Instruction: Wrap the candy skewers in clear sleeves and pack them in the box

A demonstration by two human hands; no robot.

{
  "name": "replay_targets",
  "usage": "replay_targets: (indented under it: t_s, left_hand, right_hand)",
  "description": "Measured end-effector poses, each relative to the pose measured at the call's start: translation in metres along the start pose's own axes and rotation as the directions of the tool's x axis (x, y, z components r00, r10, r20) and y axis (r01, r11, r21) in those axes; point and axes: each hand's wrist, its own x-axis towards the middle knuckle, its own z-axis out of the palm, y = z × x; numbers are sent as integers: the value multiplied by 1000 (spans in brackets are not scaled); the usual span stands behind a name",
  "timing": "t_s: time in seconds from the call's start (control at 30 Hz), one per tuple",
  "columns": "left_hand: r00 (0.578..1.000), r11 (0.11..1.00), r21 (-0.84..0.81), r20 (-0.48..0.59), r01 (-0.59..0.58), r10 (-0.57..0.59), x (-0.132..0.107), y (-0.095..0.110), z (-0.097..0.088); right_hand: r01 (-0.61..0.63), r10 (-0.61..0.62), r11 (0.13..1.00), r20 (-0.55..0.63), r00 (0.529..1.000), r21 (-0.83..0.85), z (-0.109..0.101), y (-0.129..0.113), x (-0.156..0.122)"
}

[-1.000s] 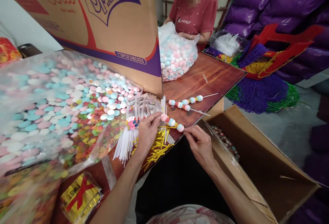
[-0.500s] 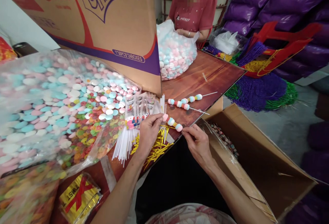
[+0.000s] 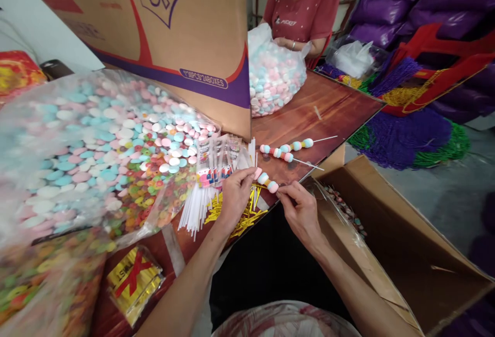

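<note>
A candy skewer point(image 3: 263, 178) of pink, white and blue marshmallows with gummy rings between them is held between my two hands. My left hand point(image 3: 236, 196) pinches the pink marshmallow at its upper left end. At the lower right end, the closed fingertips of my right hand point(image 3: 302, 209) grip the skewer; its stick is mostly hidden there. Two finished-looking skewers point(image 3: 286, 149) lie on the table just beyond, their white sticks pointing right. Beside my left hand are white sticks point(image 3: 196, 210), gold twist ties point(image 3: 245, 218) and printed clear wrappers point(image 3: 216, 160).
A large plastic bag of marshmallows and gummy rings point(image 3: 88, 156) covers the left of the table. A tall carton point(image 3: 193, 43) stands behind it. Across the table a person point(image 3: 299, 12) sits by another marshmallow bag point(image 3: 274, 76). An open carton point(image 3: 402, 213) stands at my right.
The view has shifted, so everything appears further right. Both hands keep their grip on the skewer, whose row of candies now looks shorter.
</note>
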Motion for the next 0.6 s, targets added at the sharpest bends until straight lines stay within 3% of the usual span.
replay_targets:
  t_s: [0.17,0.27,0.4,0.47,0.6]
  left_hand:
    - [997,999,-24,58,43,-41,-1,10,0]
    - [995,996,-34,68,80,-77,-4,21,-10]
    - [984,994,79,-170,75,-61,-11,29,-49]
    - [953,990,119,-300,77,-38,-15,26,-76]
    - [864,946,266,-503,186,-29,-31,8,-128]
  right_hand:
    - [-14,14,1000,-4,1000,27,-5,3,4]
    - [-12,12,1000,-40,999,11,-13,9,10]
    - [-22,10,995,-126,992,-101,-22,22,21]
    - [13,-46,971,-136,990,-240,-24,26,26]
    - [51,-184,832,-188,965,-552,-23,24,24]
